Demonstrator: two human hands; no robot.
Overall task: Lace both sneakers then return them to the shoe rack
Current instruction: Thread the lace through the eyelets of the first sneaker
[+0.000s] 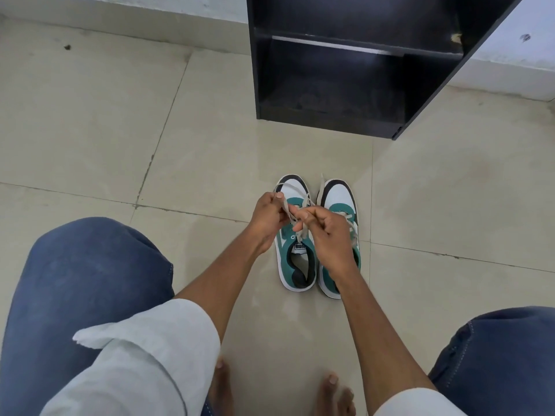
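The floor (90,130) is laid with pale beige tiles separated by dark grout lines. A black shoe rack (345,70) stands on the floor against the wall at the top of the view; its two visible shelves hold nothing that can be made out. The person's knees, in blue jeans (75,280), occupy the lower left and lower right corners, and rolled white sleeves cover both upper forearms. Bare toes show at the bottom edge. Two sneakers sit side by side on the floor between the knees and the rack, toes pointing toward the rack. The left sneaker (295,259) is teal, white and black, with its opening and tongue label exposed. The right sneaker (339,199) touches or nearly touches it and is partly covered by the right forearm. A beige lace (301,232) rises from the left sneaker's eyelets. The left hand (267,217) is closed on one strand of the lace above the sneaker. The right hand (324,226) pinches the other strand, just beside the left hand.
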